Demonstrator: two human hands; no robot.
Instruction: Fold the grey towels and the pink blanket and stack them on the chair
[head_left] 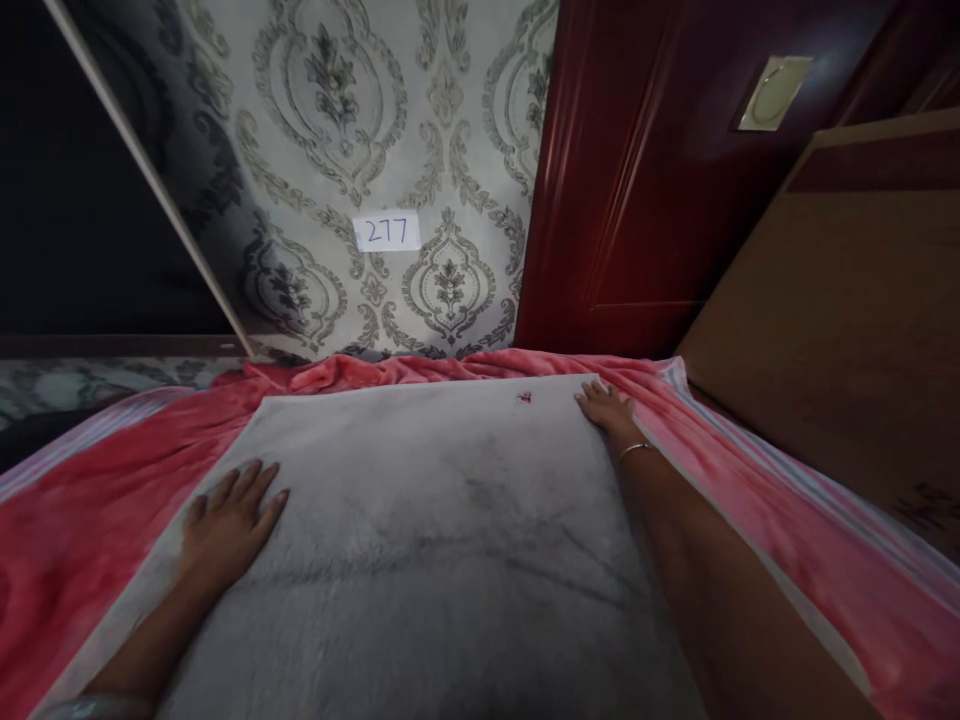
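Note:
A grey-white towel (435, 520) lies spread flat over a pink fleece blanket (82, 520). My left hand (229, 520) rests palm down on the towel near its left edge, fingers stretched out and a little apart. My right hand (604, 405) reaches far forward and lies flat on the towel's far right corner, fingers extended; a thin bangle (636, 450) circles that wrist. A small red mark (525, 398) shows near the towel's far edge. Neither hand holds anything.
Patterned grey wallpaper (337, 150) rises behind the blanket, with a white label reading 277 (386, 231). A dark red wooden door (637, 170) stands to the right of it. A brown cardboard panel (847, 320) leans at the right.

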